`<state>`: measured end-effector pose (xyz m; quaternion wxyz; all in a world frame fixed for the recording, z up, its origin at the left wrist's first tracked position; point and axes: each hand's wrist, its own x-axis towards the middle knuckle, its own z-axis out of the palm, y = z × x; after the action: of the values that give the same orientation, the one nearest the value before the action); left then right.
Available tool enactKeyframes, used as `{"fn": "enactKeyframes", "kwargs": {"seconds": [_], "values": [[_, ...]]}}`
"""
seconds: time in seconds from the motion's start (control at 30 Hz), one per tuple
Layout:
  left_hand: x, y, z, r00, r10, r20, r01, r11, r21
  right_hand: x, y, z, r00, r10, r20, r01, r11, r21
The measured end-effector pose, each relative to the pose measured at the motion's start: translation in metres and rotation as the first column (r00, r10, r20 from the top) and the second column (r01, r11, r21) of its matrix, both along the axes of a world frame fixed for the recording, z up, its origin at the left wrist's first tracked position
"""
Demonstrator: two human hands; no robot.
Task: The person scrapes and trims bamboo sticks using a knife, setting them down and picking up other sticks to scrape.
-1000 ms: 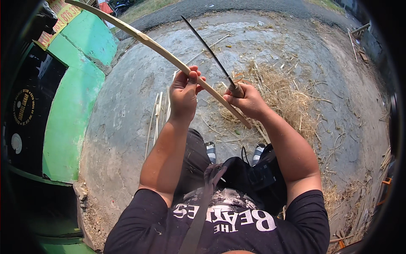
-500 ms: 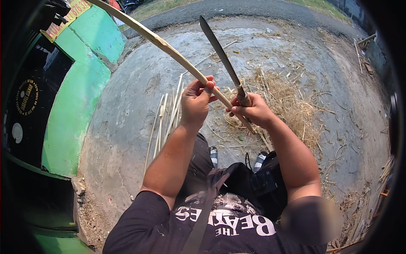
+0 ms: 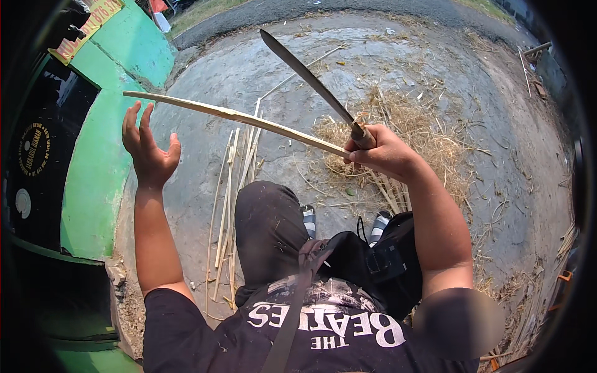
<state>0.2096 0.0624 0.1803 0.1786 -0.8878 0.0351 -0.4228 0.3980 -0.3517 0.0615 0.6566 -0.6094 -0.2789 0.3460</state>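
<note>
My right hand (image 3: 387,154) grips the wooden handle of a machete (image 3: 312,79), its long dark blade slanting up and to the left. Pinched in the same hand is one end of a pale split bamboo strip (image 3: 273,126). That strip stretches left across the view, below the blade and apart from it. At its far left end my left hand (image 3: 152,152) is raised with fingers spread, just under the tip; I cannot tell whether a fingertip touches it.
Several thin bamboo strips (image 3: 230,193) lie on the grey concrete (image 3: 186,155) left of my knee. A heap of shavings (image 3: 429,149) spreads beyond my right hand. A green wall (image 3: 102,161) with a dark panel stands at the left. A road (image 3: 267,22) runs along the far side.
My left hand has let go of the bamboo strip and moved left and open to its far end. The strip has swung lower and flatter, and the machete tilts further left.
</note>
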Motion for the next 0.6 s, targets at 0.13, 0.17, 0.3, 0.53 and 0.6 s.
{"fn": "enactKeyframes", "kwargs": {"seconds": [0.13, 0.17, 0.3, 0.53, 0.6], "values": [[-0.018, 0.057, 0.016, 0.943, 0.210, -0.260, -0.171, 0.971, 0.166, 0.007, 0.004, 0.001, 0.994, 0.106, 0.032, -0.101, 0.985, -0.141], [-0.022, 0.067, 0.016, 0.905, 0.293, -0.308, -0.221, 0.943, 0.248, 0.009, 0.004, 0.000, 0.986, 0.155, 0.062, -0.144, 0.977, -0.155], [-0.031, 0.105, 0.014, 0.776, 0.256, -0.576, -0.357, 0.932, -0.067, 0.012, 0.003, 0.009, 0.972, 0.199, 0.125, -0.168, 0.961, -0.220], [-0.085, 0.099, -0.035, 0.783, 0.100, -0.614, -0.104, 0.994, 0.029, 0.032, -0.014, 0.002, 0.732, 0.075, 0.677, 0.284, 0.870, -0.403], [-0.094, 0.072, -0.050, 0.809, 0.073, -0.584, -0.122, 0.992, -0.045, 0.038, -0.021, -0.015, 0.264, -0.218, 0.940, 0.499, 0.865, 0.060]]}}
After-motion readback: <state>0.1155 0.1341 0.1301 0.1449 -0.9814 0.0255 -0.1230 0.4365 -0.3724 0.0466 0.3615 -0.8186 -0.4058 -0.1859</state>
